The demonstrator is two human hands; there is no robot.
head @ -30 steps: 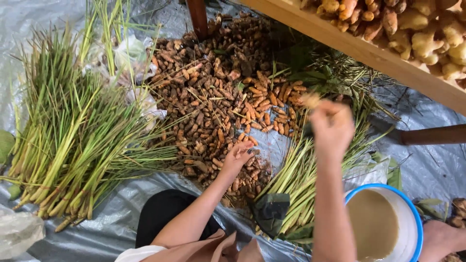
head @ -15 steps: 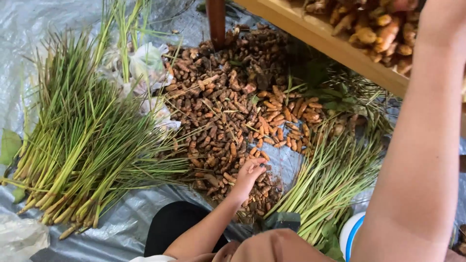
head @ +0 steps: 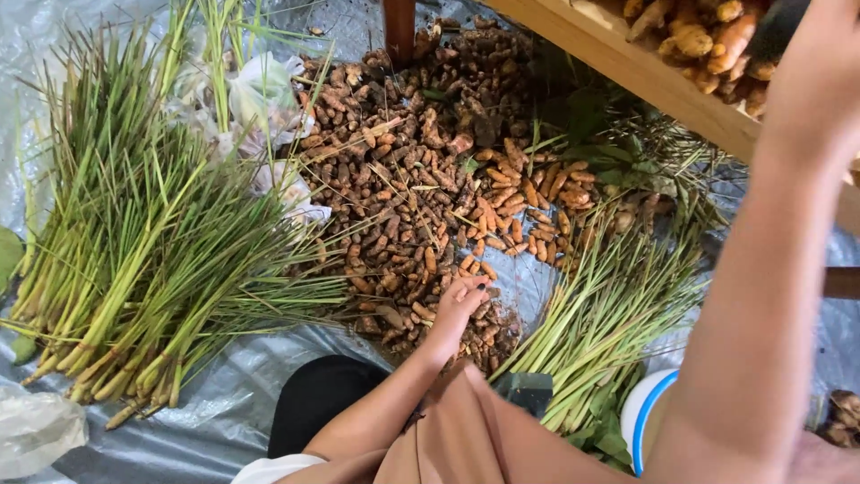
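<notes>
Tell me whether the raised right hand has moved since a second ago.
Yes. The right hand has risen from the brown root pile up to the wooden shelf edge.

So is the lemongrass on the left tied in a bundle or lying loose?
Loose. The lemongrass lies fanned out on the plastic sheet, stalks splayed at different angles, and no band or tie shows around them.
</notes>
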